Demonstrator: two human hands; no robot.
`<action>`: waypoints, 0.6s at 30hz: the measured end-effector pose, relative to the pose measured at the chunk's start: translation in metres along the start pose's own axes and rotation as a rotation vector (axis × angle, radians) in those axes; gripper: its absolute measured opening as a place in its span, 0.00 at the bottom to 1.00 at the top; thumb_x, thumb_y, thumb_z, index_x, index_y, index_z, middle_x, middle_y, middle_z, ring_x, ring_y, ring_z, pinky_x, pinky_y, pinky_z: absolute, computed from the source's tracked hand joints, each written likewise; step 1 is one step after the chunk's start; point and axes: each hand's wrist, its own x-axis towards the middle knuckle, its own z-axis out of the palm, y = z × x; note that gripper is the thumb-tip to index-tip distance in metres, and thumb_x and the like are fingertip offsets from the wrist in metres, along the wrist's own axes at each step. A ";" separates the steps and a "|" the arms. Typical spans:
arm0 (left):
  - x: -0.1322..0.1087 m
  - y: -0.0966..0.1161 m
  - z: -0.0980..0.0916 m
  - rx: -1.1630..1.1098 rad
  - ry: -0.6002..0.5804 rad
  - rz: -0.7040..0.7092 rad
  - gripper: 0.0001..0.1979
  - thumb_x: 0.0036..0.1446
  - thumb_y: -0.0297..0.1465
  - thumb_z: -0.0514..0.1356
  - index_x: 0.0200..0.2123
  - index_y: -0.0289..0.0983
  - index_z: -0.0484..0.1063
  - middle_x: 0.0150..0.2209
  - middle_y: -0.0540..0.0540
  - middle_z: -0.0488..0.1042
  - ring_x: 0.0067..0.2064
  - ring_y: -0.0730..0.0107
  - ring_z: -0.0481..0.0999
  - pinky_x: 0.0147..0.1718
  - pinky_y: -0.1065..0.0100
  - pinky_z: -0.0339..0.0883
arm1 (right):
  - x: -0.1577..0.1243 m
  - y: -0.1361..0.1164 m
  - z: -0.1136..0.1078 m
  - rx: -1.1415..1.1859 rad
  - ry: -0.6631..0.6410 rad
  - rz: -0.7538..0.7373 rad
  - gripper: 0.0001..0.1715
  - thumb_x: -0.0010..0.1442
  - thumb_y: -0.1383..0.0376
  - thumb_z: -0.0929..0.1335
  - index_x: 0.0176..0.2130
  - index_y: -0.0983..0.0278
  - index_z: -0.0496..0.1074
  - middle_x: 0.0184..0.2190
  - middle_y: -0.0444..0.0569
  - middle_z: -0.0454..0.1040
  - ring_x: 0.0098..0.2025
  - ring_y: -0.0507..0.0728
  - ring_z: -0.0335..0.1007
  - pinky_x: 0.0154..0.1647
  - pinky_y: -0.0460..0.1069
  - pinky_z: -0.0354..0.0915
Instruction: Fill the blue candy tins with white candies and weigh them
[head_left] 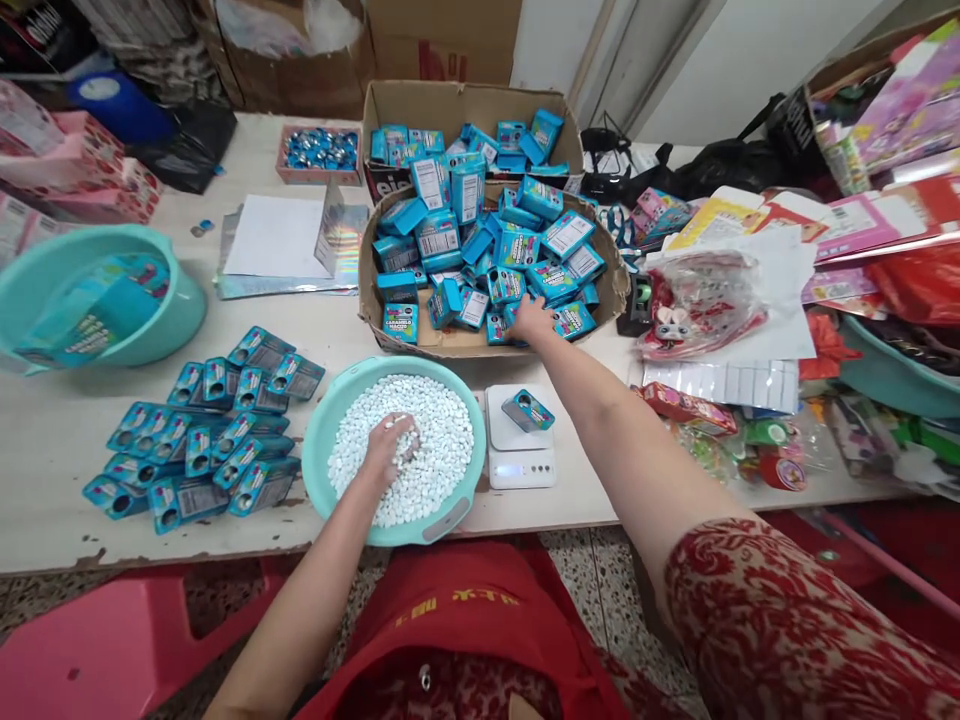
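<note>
A turquoise basin [466,400] full of small white candies [439,440] stands near the table's front edge. My left hand [391,448] is down in the candies, its fingers curled round some of them. Stretched forward, my right hand [532,318] is at the near edge of a cardboard box [495,352] heaped with blue candy boxes [517,245]. Its fingers are spread over the boxes, and part of them is hidden. One blue box [529,410] lies tilted on a white kitchen scale [517,440], between the basin and my right forearm.
Many blue boxes with round holes [217,430] are grouped to the left. Farther left stands another turquoise basin [187,310] holding flat blue packaging. A second carton [472,95], papers [277,240] and a pink tray [319,176] are behind. Assorted packaging [727,300] crowds the right.
</note>
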 end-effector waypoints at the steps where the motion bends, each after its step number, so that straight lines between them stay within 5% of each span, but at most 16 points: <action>1: -0.003 0.005 -0.002 -0.128 -0.022 -0.048 0.17 0.42 0.41 0.63 0.32 0.37 0.67 0.25 0.49 0.71 0.21 0.74 0.68 0.16 0.75 0.54 | 0.001 0.002 -0.002 0.011 -0.021 0.008 0.23 0.63 0.55 0.64 0.49 0.71 0.67 0.51 0.53 0.66 0.44 0.51 0.70 0.48 0.53 0.66; 6: -0.015 0.027 -0.014 -0.556 -0.137 -0.158 0.15 0.50 0.42 0.59 0.31 0.36 0.68 0.26 0.45 0.72 0.23 0.70 0.71 0.14 0.75 0.57 | -0.018 -0.011 -0.051 0.134 -0.115 -0.077 0.18 0.62 0.63 0.66 0.48 0.74 0.68 0.45 0.51 0.72 0.40 0.51 0.71 0.43 0.50 0.68; 10: -0.005 0.027 -0.006 -0.642 -0.050 -0.233 0.16 0.55 0.44 0.56 0.33 0.36 0.67 0.28 0.45 0.73 0.24 0.71 0.72 0.18 0.73 0.64 | -0.089 -0.016 -0.085 0.321 -0.204 -0.253 0.24 0.55 0.63 0.68 0.51 0.70 0.67 0.49 0.50 0.73 0.45 0.52 0.71 0.45 0.48 0.66; 13: 0.001 0.027 0.004 -0.674 -0.048 -0.356 0.11 0.53 0.37 0.58 0.27 0.37 0.62 0.21 0.51 0.66 0.19 0.76 0.66 0.13 0.78 0.55 | -0.159 -0.001 -0.077 0.504 -0.374 -0.258 0.34 0.46 0.60 0.75 0.51 0.61 0.68 0.45 0.47 0.76 0.44 0.58 0.73 0.45 0.54 0.69; 18: -0.022 0.058 0.010 -0.725 -0.121 -0.294 0.09 0.48 0.33 0.59 0.25 0.37 0.61 0.19 0.52 0.64 0.17 0.78 0.63 0.11 0.79 0.50 | -0.227 0.031 -0.025 0.404 -0.388 -0.217 0.27 0.43 0.57 0.76 0.43 0.60 0.73 0.41 0.47 0.77 0.44 0.60 0.73 0.48 0.56 0.67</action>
